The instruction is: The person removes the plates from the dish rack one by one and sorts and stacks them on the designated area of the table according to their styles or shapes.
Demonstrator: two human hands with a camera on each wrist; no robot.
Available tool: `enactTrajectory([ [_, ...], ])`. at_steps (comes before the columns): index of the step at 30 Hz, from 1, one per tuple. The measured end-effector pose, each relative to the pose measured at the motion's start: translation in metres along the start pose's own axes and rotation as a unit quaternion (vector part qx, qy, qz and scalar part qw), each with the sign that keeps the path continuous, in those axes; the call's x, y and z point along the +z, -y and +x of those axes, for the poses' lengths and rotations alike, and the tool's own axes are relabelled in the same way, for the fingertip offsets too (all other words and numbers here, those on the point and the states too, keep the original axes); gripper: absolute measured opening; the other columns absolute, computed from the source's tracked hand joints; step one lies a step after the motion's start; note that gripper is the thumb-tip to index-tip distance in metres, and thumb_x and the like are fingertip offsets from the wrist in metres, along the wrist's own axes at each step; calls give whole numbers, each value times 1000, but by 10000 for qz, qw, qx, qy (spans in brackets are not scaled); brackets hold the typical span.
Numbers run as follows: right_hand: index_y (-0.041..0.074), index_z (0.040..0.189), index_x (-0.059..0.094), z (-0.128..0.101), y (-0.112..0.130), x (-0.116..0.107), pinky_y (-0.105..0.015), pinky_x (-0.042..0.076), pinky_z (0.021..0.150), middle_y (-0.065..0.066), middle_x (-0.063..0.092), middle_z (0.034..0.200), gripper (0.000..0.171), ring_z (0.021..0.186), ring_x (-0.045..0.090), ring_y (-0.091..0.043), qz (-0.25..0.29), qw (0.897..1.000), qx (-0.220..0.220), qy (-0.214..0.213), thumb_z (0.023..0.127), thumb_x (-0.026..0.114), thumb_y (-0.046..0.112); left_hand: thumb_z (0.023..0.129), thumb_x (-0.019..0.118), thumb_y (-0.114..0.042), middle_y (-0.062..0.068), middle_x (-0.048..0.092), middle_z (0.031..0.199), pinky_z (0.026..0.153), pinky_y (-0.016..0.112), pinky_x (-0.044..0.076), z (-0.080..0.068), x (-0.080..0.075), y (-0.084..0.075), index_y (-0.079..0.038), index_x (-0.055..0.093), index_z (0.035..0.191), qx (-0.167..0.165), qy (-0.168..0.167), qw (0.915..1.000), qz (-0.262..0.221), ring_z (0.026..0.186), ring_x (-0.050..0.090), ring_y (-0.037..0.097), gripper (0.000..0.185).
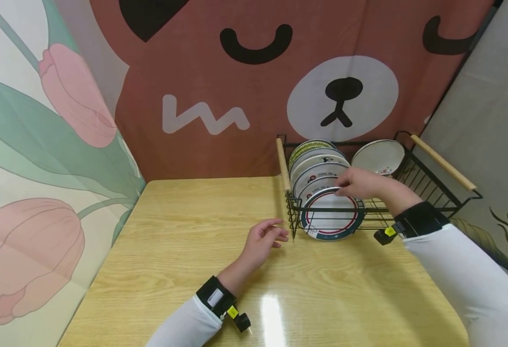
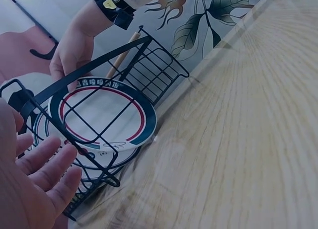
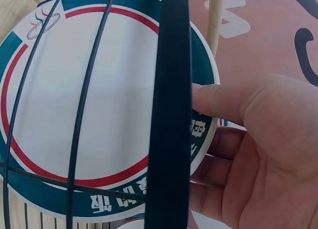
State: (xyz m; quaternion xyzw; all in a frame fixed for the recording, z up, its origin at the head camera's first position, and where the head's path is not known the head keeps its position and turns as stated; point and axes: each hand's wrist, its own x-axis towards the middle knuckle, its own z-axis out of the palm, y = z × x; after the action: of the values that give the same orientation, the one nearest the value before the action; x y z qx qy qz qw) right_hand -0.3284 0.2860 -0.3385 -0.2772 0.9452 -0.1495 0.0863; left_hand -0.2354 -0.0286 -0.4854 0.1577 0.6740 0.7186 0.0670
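A white plate with a dark teal band and a red ring [image 1: 328, 198] stands tilted at the front of a black wire dish rack [image 1: 339, 209]. My right hand [image 1: 362, 184] pinches its upper rim. In the right wrist view the thumb [image 3: 218, 102] lies on the plate's face, with the other fingers behind the rim. My left hand [image 1: 259, 245] is just outside the rack's front left corner, holding nothing. Its fingers [image 2: 54, 172] are loosely bent in the left wrist view. Several more plates [image 1: 319, 169] stand in a row behind the front one.
A white bowl [image 1: 379, 156] leans at the back of the rack, right of the plates. Wooden handles [image 1: 444, 164] top the rack's two ends. The rack stands on a wooden table [image 1: 184, 221], close to a printed cloth backdrop [image 1: 193, 154].
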Motion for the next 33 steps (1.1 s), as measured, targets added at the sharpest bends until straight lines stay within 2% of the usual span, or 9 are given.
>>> enactTrajectory([
  [5,10,90,76,-2,0,-7,-31,41,66,1,57,77,13,73,49,-15,103,9998,-18,165,98,66,11,105,52,-11,26,72,115,89,63,57,2,-2,0,-7,63,134,-10,-6,10000,26,100,75,36,32],
  [13,12,85,72,-1,-2,-27,-29,39,62,4,50,68,17,63,45,-12,98,9999,-57,128,100,65,14,104,52,-9,30,71,115,87,61,58,2,-6,-6,-4,63,134,39,-98,9999,37,101,74,42,33],
  [16,11,86,73,-1,-1,-40,-30,40,62,1,52,70,17,64,46,-13,99,9999,85,-1,100,65,15,105,51,-10,30,71,116,87,59,59,2,-9,-11,-5,62,135,26,-145,9999,35,102,74,41,33],
  [21,10,103,77,-6,2,-67,-34,47,69,-5,69,85,17,75,57,-19,53,9968,625,-497,102,62,20,106,51,-13,26,72,117,89,57,60,2,-15,-20,-10,62,136,17,-202,9998,-36,104,74,38,33],
  [23,7,112,76,-8,2,-76,-34,51,71,-7,73,91,23,80,61,-20,232,9936,835,-727,103,62,24,106,50,-14,26,72,118,90,56,60,1,-19,-23,-10,62,137,35,-242,9997,-64,105,74,37,33],
  [29,3,121,71,-13,-5,-87,-29,56,67,-12,72,96,43,80,64,-21,1103,9767,1291,-1308,103,60,41,107,48,-15,26,73,117,87,47,62,1,-28,-35,-6,59,140,164,-387,9990,-133,102,76,31,36],
  [33,1,132,65,-13,-11,-85,-25,57,67,-1,71,96,50,77,65,-16,1867,9605,1352,-1559,104,58,42,107,47,-16,24,74,117,85,40,63,0,-34,-44,-10,59,140,118,-443,9987,-234,101,77,28,35],
])
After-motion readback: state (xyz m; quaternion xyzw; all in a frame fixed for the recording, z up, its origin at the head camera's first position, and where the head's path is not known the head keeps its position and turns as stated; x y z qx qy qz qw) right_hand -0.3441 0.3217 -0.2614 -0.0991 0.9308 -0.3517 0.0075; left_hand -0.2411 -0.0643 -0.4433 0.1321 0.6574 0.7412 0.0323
